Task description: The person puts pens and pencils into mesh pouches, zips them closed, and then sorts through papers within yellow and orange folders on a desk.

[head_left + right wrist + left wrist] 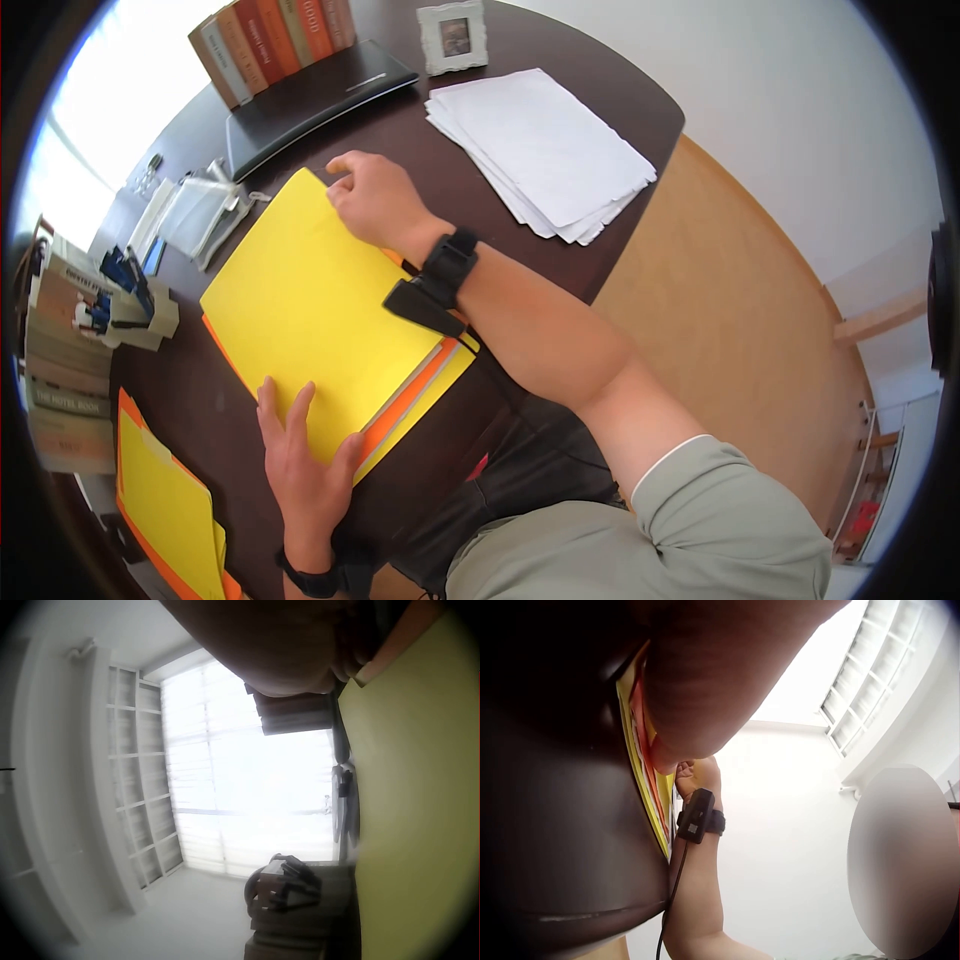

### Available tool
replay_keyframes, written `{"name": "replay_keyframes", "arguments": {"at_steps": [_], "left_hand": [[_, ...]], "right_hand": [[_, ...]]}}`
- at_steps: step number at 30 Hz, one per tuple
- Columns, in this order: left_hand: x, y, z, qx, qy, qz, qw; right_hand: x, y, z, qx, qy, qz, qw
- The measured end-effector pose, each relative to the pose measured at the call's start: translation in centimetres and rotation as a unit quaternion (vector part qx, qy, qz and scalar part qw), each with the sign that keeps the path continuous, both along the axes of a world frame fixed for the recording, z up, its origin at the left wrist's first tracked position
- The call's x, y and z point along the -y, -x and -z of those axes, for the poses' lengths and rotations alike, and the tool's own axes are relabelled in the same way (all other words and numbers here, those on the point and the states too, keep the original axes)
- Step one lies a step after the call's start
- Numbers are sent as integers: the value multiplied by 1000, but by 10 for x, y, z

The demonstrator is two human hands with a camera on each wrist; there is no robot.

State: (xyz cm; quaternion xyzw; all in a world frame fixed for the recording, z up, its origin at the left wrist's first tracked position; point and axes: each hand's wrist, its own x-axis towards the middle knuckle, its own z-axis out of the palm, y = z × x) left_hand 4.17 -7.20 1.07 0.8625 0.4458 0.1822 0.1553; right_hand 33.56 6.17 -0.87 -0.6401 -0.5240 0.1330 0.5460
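A stack of yellow and orange folders [310, 290] lies on the dark table, with pale sheets showing between the layers at its near right edge. My left hand [305, 480] is at the stack's near left corner, its fingers spread over the top yellow folder and the thumb by the edge. Across the stack, my right hand [375, 200] is at the far right edge, index finger pointing out and the other fingers loosely bent. In the right wrist view the yellow cover [420, 787] fills the right side, with the fingers of that hand [349, 664] at its corner.
Loose white paper [545, 150] lies at the far right, near a framed photo [453, 38]. Behind the folders sit a black laptop [320, 105] and upright books [275, 40]. A pen holder [145, 310] stands left; more yellow folders [165, 500] lie near left.
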Motion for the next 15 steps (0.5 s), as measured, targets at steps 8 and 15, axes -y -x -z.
{"name": "replay_keyframes", "arguments": {"at_steps": [8, 15], "left_hand": [[1, -1, 2, -12, -3, 13, 1000], [-3, 7, -3, 15, 29, -14, 999]], "right_hand": [[-1, 6, -3, -102, -17, -25, 994], [12, -1, -20, -50, 164, -176, 969]]}}
